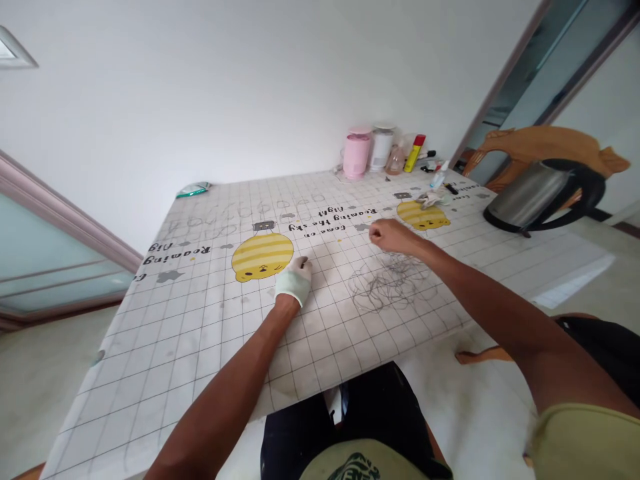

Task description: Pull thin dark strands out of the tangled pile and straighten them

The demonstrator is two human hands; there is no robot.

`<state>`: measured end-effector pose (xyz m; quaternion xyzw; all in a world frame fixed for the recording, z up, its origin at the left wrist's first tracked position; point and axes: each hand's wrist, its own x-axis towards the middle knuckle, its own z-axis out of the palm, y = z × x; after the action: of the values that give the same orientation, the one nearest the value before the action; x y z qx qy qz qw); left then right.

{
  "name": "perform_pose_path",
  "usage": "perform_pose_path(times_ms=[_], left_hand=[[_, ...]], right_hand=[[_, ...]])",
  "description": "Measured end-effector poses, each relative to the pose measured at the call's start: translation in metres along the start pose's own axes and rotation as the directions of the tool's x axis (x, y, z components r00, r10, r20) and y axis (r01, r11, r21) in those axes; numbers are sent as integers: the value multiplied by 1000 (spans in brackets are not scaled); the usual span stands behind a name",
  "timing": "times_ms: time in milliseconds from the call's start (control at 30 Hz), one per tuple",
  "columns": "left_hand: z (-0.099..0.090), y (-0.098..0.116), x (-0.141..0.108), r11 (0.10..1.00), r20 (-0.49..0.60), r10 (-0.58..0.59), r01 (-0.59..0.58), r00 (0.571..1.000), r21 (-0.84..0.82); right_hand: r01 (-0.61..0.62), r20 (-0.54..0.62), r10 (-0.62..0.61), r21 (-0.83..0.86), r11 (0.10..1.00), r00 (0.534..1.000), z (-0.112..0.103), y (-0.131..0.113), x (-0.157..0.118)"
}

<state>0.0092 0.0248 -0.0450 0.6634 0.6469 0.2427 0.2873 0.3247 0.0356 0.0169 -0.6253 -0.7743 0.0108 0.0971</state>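
Observation:
My left hand (pixel 296 277), in a whitish glove, rests low over the checked tablecloth (pixel 320 320) beside a printed yellow bear balloon (pixel 263 257). Its fingers are curled closed; anything in them is too small to make out. Bare and closed, my right hand (pixel 393 237) is over the cloth further right, fingers pressed together. Whether it holds something thin I cannot tell. Just below the right hand lies a loose tangle of thin dark thread or wire (pixel 390 283). Faint rows of grey loops (pixel 200 227) show on the cloth towards the back left.
Along the back stand a pink container (pixel 357 155), a white one (pixel 381 148), a clear bottle (pixel 395 160) and a yellow-red tube (pixel 415 153). A small bottle (pixel 439 175) is nearer. A steel kettle (pixel 530 193) stands right, by a wooden chair (pixel 555 143). A green-white packet (pixel 194 189) lies back left.

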Motion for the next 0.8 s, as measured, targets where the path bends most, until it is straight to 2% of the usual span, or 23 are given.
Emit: perform_pose_path(times_ms=[67, 133, 200, 267, 367, 467, 533, 567, 633, 667, 733, 800], left_hand=[[-1, 1, -1, 1000, 7, -17, 17, 1000, -6], [-2, 3, -2, 1000, 10, -27, 27, 1000, -12], [-3, 3, -3, 1000, 12, -21, 22, 1000, -16], [-3, 3, -3, 1000, 11, -8, 9, 1000, -24], [-2, 2, -3, 999, 8, -20, 20, 1000, -29], [-4, 4, -3, 998, -19, -35, 34, 999, -47], [-8, 8, -6, 995, -28, -6, 3, 1000, -95], [-11, 10, -8, 992, -27, 10, -14, 1000, -127], [-16, 16, -15, 979, -12, 30, -32, 999, -202], [-19, 18, -19, 968, 4, 38, -36, 999, -248], [-23, 23, -26, 928, 55, 72, -46, 996, -370], [-27, 28, -32, 851, 105, 123, -51, 987, -522]], right_hand=[[-127, -118, 149, 175, 976, 982, -22, 15, 0], [-211, -135, 282, 388, 897, 950, -38, 28, -2], [-239, -130, 379, 581, 778, 916, -46, 37, -5], [-206, -155, 446, 724, 658, 881, -45, 41, -9], [-108, -202, 511, 851, 514, 836, -34, 40, -13], [-24, -234, 534, 902, 432, 813, -25, 33, -17], [16, -289, 533, 888, 459, 795, -21, 22, -19], [31, -334, 524, 863, 504, 784, -19, 14, -21], [63, -454, 447, 753, 655, 771, -15, -6, -25], [95, -537, 363, 646, 757, 761, -12, -17, -28], [207, -618, 72, 368, 907, 783, -5, -40, -34], [317, -579, -166, 169, 933, 798, 6, -61, -37]])
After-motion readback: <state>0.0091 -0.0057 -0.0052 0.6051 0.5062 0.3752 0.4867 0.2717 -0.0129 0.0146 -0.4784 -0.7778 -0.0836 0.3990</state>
